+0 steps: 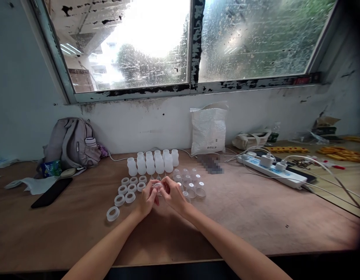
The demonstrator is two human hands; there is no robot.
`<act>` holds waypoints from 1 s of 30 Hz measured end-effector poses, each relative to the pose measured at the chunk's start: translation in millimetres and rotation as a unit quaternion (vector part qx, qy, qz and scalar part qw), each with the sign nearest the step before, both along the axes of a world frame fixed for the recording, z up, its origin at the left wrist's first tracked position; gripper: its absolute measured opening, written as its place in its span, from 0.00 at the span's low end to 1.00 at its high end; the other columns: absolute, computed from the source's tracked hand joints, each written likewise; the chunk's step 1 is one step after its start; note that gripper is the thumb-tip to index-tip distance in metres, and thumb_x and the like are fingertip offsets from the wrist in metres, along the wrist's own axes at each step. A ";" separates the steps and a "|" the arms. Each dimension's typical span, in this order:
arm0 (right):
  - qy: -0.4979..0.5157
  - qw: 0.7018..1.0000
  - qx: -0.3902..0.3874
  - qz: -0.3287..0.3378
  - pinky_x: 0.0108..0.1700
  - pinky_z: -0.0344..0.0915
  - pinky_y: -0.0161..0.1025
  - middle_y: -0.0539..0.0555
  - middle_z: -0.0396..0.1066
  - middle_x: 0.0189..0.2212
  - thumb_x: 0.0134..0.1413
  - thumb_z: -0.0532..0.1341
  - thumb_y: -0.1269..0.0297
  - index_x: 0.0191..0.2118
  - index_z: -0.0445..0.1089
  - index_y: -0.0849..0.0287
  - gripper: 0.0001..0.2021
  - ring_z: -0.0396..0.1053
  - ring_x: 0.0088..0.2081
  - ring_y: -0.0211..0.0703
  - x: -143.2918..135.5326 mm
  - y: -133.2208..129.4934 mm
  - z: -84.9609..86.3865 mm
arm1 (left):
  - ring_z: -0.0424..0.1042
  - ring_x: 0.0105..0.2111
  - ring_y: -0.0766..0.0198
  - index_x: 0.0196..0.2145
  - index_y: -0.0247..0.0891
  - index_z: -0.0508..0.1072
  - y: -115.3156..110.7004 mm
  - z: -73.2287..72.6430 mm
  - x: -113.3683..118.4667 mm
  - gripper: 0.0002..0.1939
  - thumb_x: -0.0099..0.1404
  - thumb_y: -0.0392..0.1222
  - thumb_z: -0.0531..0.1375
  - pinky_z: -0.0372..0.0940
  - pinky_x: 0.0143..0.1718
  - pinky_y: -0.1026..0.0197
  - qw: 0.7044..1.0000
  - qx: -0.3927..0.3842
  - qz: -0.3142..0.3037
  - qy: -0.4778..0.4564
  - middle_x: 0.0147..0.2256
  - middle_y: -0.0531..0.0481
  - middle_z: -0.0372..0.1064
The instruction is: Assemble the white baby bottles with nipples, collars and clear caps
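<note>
Both my hands meet at the middle of the table. My left hand (147,197) and my right hand (174,195) are closed, fingertips on a small translucent ring (158,186) between them. Fingers cover much of it, so I cannot tell what else is fitted to it. Left of my hands lie several frosted screw rings (112,214) in loose rows. Several clear dome caps (200,189) stand just right of my right hand. Behind my hands, several frosted, waisted bottles (150,166) stand upright in two rows. A few small clear pieces show partly between bottles and fingers.
A white plastic bag (208,132) leans on the wall. At the left are a grey backpack (72,142), a black phone (52,193) and a tissue (37,185). A power strip (273,171) with trailing cables lies right, near yellow parts (341,153). The table's front edge is close.
</note>
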State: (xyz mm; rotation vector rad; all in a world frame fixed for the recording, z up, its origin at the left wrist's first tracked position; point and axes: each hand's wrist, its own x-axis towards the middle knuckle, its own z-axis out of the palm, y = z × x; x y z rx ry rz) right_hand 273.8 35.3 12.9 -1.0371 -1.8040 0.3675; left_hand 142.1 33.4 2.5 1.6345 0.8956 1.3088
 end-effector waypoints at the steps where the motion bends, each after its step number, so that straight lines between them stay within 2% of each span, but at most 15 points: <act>1: -0.002 1.000 -0.001 -0.001 0.26 0.54 0.32 0.47 0.60 0.20 0.47 0.53 0.69 0.26 0.57 0.57 0.02 0.57 0.22 0.35 -0.1 -0.3 -0.2 | 0.60 0.13 0.72 0.37 0.39 0.65 -0.1 0.0 0.2 0.10 0.59 0.46 0.52 0.56 0.17 0.68 1.000 -0.001 -0.001 -0.001 0.21 0.55 0.64; 10: -0.026 0.999 0.020 -0.013 0.25 0.50 0.31 0.46 0.56 0.20 0.44 0.52 0.71 0.24 0.54 0.58 0.04 0.53 0.21 0.33 -1.4 1.1 -6.2 | 0.58 0.12 0.71 0.34 0.39 0.65 4.5 -2.1 -0.6 0.10 0.59 0.47 0.54 0.53 0.15 0.69 0.999 0.021 0.007 0.033 0.15 0.58 0.59; 14: -0.039 0.998 0.032 -0.027 0.26 0.51 0.31 0.47 0.58 0.22 0.46 0.52 0.71 0.25 0.56 0.58 0.03 0.54 0.23 0.34 0.5 1.3 -5.5 | 0.59 0.13 0.71 0.35 0.39 0.65 5.9 -3.5 -1.1 0.10 0.59 0.47 0.54 0.53 0.16 0.69 0.999 0.025 0.014 0.032 0.17 0.56 0.61; 17: -0.049 0.998 0.034 -0.024 0.27 0.53 0.31 0.49 0.61 0.24 0.47 0.51 0.71 0.28 0.58 0.58 0.02 0.57 0.24 0.35 2.5 0.5 -3.8 | 0.61 0.15 0.71 0.38 0.39 0.63 5.1 -4.6 -1.8 0.10 0.60 0.44 0.53 0.56 0.18 0.69 0.999 0.027 -0.010 0.032 0.20 0.55 0.63; 20: -0.057 0.998 0.036 -0.019 0.27 0.53 0.31 0.49 0.62 0.25 0.46 0.52 0.71 0.32 0.58 0.58 0.05 0.58 0.24 0.35 3.2 0.1 -3.9 | 0.62 0.17 0.71 0.41 0.39 0.61 4.5 -5.7 -2.0 0.12 0.60 0.43 0.52 0.58 0.19 0.69 0.998 0.038 -0.032 0.028 0.25 0.54 0.65; 30: -0.039 0.999 0.030 -0.020 0.27 0.55 0.31 0.48 0.61 0.24 0.48 0.51 0.69 0.33 0.57 0.58 0.04 0.60 0.24 0.35 -1.0 7.8 -13.6 | 0.59 0.14 0.73 0.40 0.38 0.61 10.5 -9.4 -2.5 0.10 0.61 0.43 0.50 0.54 0.15 0.71 0.992 0.078 0.031 0.095 0.20 0.57 0.62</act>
